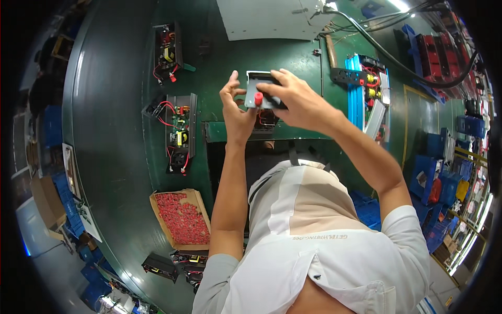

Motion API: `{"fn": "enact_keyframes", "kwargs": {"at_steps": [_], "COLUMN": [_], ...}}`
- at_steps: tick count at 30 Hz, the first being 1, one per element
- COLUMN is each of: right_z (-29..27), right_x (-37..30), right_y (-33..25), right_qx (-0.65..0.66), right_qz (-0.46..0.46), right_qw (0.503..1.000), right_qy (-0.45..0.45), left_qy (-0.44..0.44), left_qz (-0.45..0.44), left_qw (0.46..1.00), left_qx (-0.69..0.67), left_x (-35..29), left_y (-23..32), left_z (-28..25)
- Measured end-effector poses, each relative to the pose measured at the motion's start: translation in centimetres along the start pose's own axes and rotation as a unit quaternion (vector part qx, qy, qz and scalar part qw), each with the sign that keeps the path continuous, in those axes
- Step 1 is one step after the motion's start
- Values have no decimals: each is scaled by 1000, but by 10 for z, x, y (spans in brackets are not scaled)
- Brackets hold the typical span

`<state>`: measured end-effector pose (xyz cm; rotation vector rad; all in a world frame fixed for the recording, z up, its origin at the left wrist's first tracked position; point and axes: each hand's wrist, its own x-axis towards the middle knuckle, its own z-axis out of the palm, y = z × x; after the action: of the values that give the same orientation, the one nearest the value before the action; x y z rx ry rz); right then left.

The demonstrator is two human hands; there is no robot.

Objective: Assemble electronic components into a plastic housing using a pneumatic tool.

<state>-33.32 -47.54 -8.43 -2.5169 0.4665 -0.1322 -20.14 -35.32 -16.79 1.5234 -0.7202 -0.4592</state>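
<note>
"So, where is the thing being handled?"

"Between the two hands, just above the bench: a small box-like case, dark inside with pale grey edges, and a red knob on its near side."

"And how do the hands stand?"

"The right hand is curled over the case from its right, fingers lying across the dark part, so it has hold of it. The left hand is at the case's left edge, half open, fingertips pointing away from the body and the thumb side close to the knob. Whether those fingers grip cannot be told."

"Which way does the case face?"

"Its hollow side is turned up toward the head, and the knob end points back at the person. The right fingers cover too much to tell the long axis."

"What lies about?"

"Left of the left hand is a circuit assembly in a dark frame, its long axis running away from the body. Nearer the body from there, a cardboard tray holds small red parts. Right of the right hand stands a blue finned unit. Beyond both hands is a pale metal cabinet."
</note>
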Motion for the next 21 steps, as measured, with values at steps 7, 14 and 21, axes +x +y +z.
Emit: {"fn": "enact_keyframes", "kwargs": {"at_steps": [7,14,21], "right_z": [12,19,20], "right_x": [-11,-7,-13], "right_y": [-6,-3,-4], "right_qx": [-54,-13,-20], "right_qz": [-72,-100,-91], "right_qw": [993,988,992], "right_qy": [75,121,84], "left_qy": [-93,-55,-37], "left_qz": [0,-44,1], "left_qw": [995,995,996], "left_qx": [22,-64,-86], "left_x": [7,-7,-19], "left_y": [-15,-6,-8], "left_z": [-10,-2,-1]}}
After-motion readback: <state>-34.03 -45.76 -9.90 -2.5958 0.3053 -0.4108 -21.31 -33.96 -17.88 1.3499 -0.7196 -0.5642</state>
